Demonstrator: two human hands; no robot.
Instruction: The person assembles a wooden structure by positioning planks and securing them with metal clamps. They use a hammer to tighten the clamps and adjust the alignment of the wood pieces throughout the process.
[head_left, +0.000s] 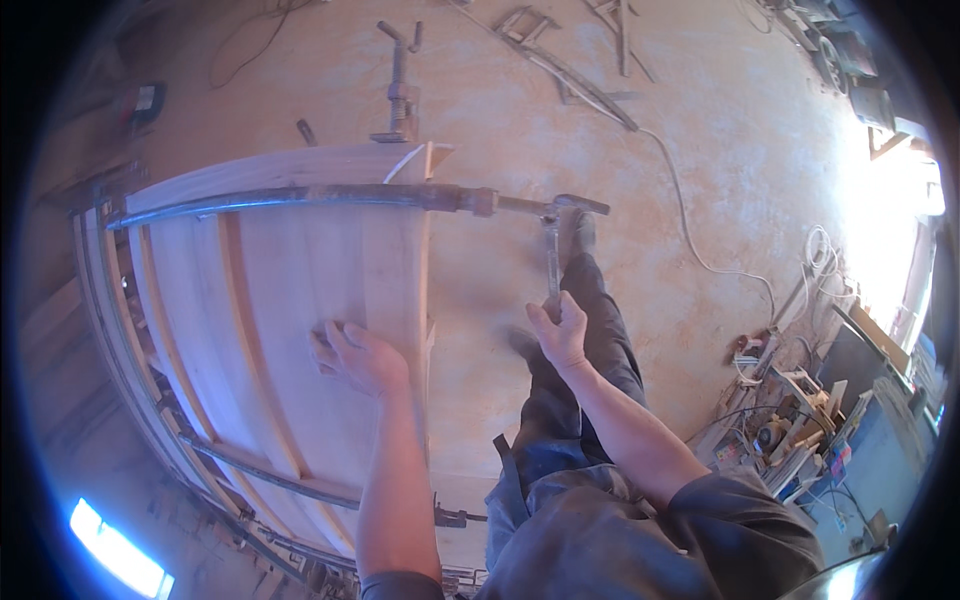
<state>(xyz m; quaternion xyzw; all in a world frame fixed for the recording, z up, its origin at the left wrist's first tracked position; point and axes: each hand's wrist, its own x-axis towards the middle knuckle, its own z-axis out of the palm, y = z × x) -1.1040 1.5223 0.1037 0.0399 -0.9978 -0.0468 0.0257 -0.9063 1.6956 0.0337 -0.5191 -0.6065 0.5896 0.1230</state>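
Observation:
A wide pale wooden panel (330,260), with narrow strips across it, stands on the left within long metal bar clamps. Across its far part runs one bar clamp (330,196), its screw end reaching past the panel's right edge. My right hand (562,328) is closed around a metal handle (553,258) at that screw end, close to a short crosspiece. On the panel's face rests my left hand (362,358), fingers apart and slightly bent, holding nothing. Nearer to me, a second bar clamp (275,480) crosses the panel, partly hidden by my left forearm.
Another clamp's screw end (400,100) sticks out beyond the far edge. Metal frames (570,70) and a cable (685,215) lie on the dusty floor (720,130). Wood offcuts and tools (800,420) are heaped at the right. My legs (605,320) stand right of the panel.

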